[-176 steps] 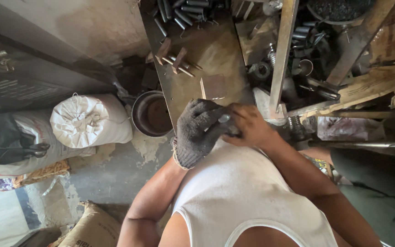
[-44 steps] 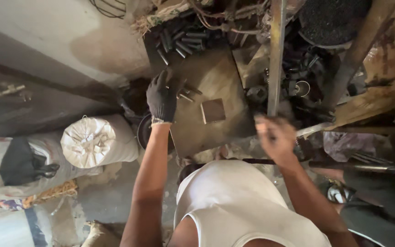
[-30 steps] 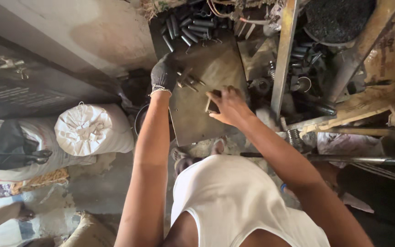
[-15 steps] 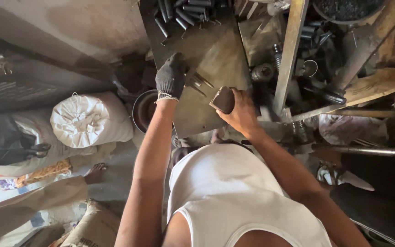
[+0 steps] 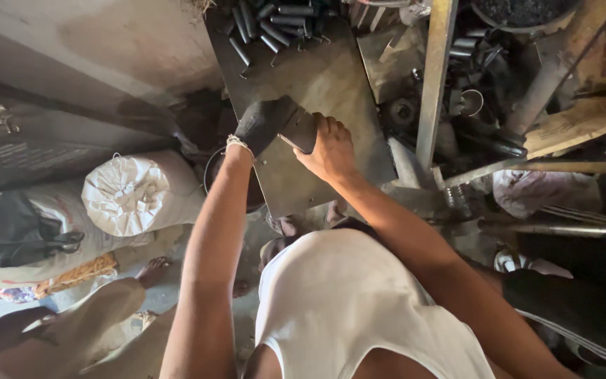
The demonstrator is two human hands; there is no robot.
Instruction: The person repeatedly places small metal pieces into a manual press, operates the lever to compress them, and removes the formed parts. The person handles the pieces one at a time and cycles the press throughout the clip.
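Overhead view of a cluttered metal desk point(image 5: 331, 84). A small flat metal plate point(image 5: 301, 130) is gripped at its edge by the bare right hand point(image 5: 331, 151), while the gloved left hand point(image 5: 262, 126) is laid on it from the other side. Beyond both hands, a heap of short dark metal rods point(image 5: 268, 24) is seen at the far end of the desk. A tied white sack point(image 5: 142, 193) is seen outboard of the left hand, and an upright metal bar point(image 5: 435, 77) outboard of the right hand.

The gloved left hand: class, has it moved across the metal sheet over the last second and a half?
Yes. The left hand came nearer along the metal sheet, away from the rods.
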